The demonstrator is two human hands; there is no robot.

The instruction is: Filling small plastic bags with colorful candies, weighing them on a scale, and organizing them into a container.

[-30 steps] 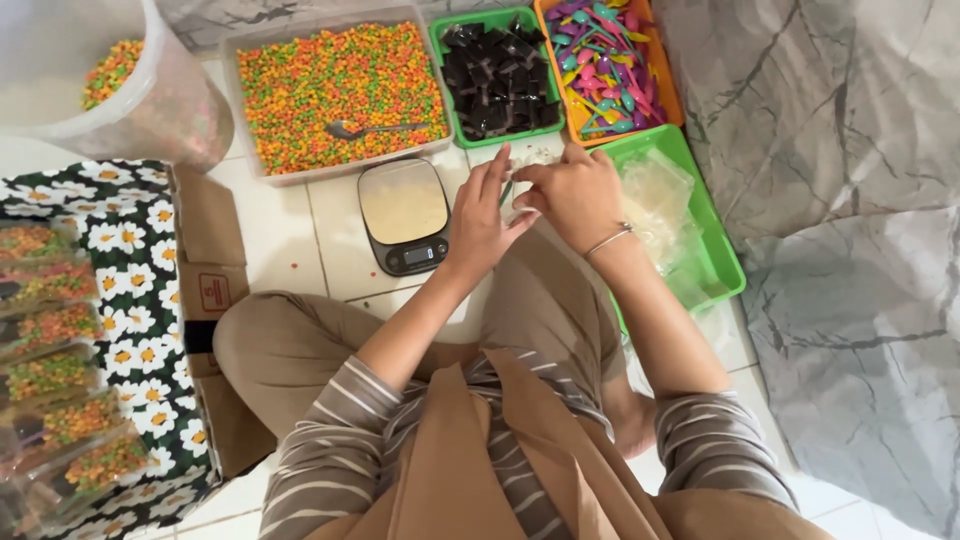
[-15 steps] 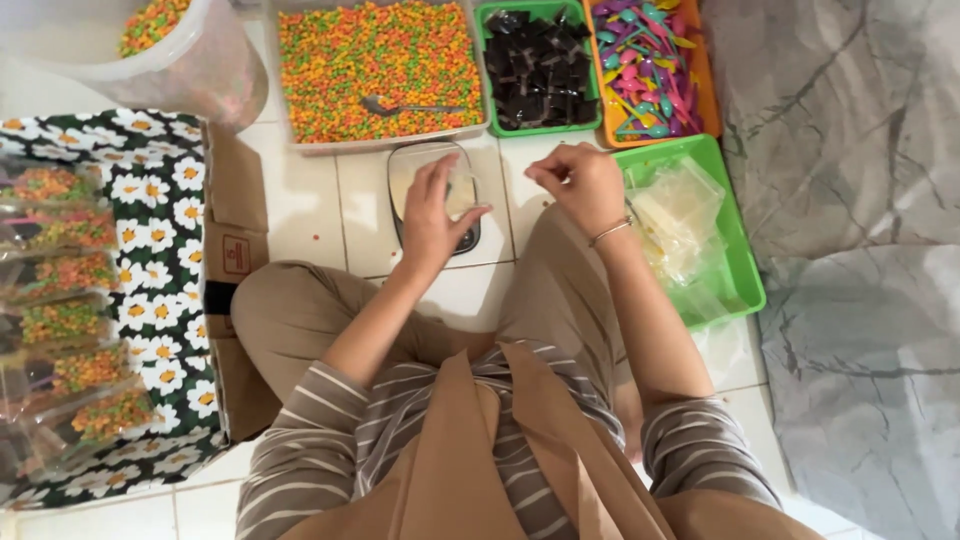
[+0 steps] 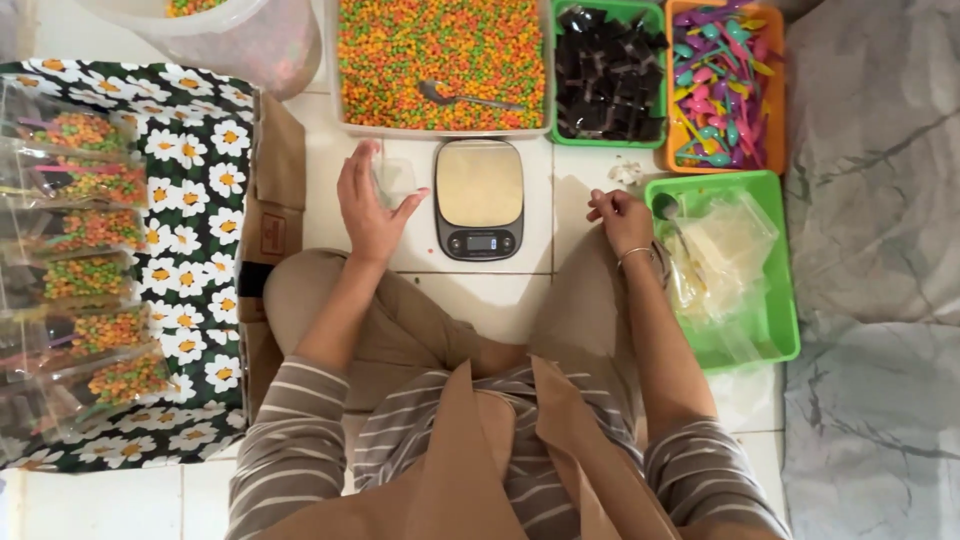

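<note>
My left hand (image 3: 368, 205) is raised left of a small kitchen scale (image 3: 480, 195) and holds a small clear plastic bag (image 3: 392, 180) between thumb and fingers. The bag looks empty. My right hand (image 3: 620, 215) rests with curled fingers on my knee, right of the scale and beside a green tray (image 3: 785, 300) of clear bags. I see nothing in that hand. Beyond the scale lies a clear tray of orange, green and yellow pellets (image 3: 440, 45) with a metal spoon (image 3: 465, 97) in it.
A green tray of dark packets (image 3: 608, 70) and an orange tray of coloured plastic spoons (image 3: 720, 85) sit at the back right. A flowered cloth (image 3: 195, 200) on the left carries several filled bags (image 3: 85, 260). A clear tub (image 3: 230, 35) stands back left, with cardboard (image 3: 280, 195) beside my knee.
My left hand has moved off the scale to its left, now holding the clear bag. My right hand has pulled back from above the scale to beside the green tray.
</note>
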